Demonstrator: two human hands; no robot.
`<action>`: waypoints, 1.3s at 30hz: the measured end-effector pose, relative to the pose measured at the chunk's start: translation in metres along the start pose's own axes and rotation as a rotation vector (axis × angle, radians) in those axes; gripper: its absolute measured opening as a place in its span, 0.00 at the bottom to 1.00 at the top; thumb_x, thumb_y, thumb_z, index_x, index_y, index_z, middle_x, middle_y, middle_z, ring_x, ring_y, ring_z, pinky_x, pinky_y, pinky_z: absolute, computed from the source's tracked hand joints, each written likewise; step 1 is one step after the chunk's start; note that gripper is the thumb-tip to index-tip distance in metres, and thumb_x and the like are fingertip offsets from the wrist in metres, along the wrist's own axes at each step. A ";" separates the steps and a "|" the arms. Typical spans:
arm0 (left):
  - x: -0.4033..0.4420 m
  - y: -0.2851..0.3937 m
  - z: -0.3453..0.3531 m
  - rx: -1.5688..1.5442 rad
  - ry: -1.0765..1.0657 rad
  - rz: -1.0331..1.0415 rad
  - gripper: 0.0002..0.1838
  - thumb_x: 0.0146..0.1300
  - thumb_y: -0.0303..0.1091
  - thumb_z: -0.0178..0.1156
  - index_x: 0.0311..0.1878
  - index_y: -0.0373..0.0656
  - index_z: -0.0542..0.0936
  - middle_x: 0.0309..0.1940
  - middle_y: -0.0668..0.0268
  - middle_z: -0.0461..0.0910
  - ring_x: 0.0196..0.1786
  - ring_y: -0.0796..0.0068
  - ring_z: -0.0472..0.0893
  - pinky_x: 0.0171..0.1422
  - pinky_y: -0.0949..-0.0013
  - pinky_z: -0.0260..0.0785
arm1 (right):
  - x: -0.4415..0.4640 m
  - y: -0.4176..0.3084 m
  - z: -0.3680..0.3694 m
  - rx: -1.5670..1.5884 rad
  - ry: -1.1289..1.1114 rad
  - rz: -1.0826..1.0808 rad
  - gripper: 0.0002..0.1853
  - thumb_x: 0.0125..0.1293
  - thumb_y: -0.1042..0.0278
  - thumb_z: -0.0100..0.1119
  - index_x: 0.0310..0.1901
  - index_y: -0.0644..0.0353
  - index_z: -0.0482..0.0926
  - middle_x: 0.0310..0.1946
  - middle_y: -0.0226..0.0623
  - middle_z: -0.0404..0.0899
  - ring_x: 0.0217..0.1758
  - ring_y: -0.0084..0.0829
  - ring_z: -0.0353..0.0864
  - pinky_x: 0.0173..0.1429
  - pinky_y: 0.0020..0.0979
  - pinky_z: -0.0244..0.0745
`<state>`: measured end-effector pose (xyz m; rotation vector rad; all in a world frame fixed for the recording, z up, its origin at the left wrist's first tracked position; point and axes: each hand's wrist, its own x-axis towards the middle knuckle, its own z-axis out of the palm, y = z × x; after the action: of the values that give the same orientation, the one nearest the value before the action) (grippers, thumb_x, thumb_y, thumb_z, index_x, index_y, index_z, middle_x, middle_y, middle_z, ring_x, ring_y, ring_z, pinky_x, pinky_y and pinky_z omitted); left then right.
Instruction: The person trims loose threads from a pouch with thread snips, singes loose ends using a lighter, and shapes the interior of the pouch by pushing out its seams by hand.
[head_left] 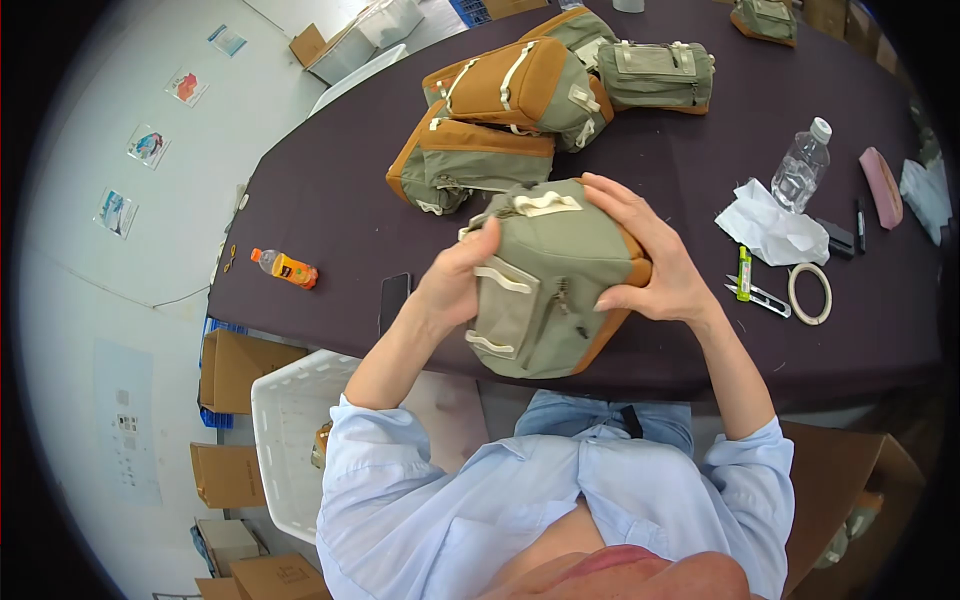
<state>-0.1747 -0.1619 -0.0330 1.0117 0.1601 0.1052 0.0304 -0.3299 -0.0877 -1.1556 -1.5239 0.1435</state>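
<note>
A green bag (570,245) with brown trim, cream webbing loops and a dark zipper is held up between both hands at the table's near edge. My left hand (455,275) grips its left side, thumb on top near a cream loop; its other fingers are partly hidden behind the bag. My right hand (655,260) wraps the right side, fingers over the top corner and thumb on the front near the brown edge. Just beyond, several similar green and brown bags (500,85) lie piled on the dark table (330,210).
At right are a water bottle (802,165), white tissue (765,225), snips (765,298), a green cutter (743,272), a tape ring (809,294) and a pink pouch (881,188). An orange drink bottle (285,268) and phone (394,300) lie left. A white bin (270,440) stands below.
</note>
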 end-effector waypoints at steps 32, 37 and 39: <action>-0.028 -0.060 0.003 -0.488 -0.047 0.437 0.45 0.47 0.37 0.55 0.74 0.33 0.62 0.69 0.44 0.68 0.69 0.47 0.72 0.74 0.47 0.65 | 0.005 -0.016 0.035 0.499 0.153 0.178 0.45 0.51 0.67 0.80 0.71 0.59 0.66 0.65 0.37 0.73 0.68 0.30 0.71 0.73 0.33 0.65; -0.030 -0.091 -0.006 -0.593 0.112 0.293 0.41 0.51 0.26 0.49 0.74 0.35 0.61 0.69 0.47 0.68 0.68 0.48 0.74 0.74 0.45 0.66 | 0.001 -0.011 0.031 0.560 0.083 0.261 0.49 0.48 0.61 0.82 0.71 0.62 0.65 0.66 0.39 0.71 0.69 0.32 0.70 0.73 0.34 0.65; -0.027 -0.093 -0.003 -0.575 0.138 0.170 0.39 0.55 0.26 0.49 0.75 0.36 0.59 0.70 0.47 0.67 0.67 0.49 0.74 0.74 0.44 0.67 | 0.001 -0.010 0.029 0.600 0.054 0.248 0.49 0.48 0.57 0.82 0.71 0.62 0.65 0.65 0.40 0.71 0.69 0.32 0.71 0.73 0.35 0.65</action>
<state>-0.2003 -0.2124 -0.1116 0.4423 0.1567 0.3557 0.0011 -0.3199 -0.0902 -0.8440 -1.1651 0.6838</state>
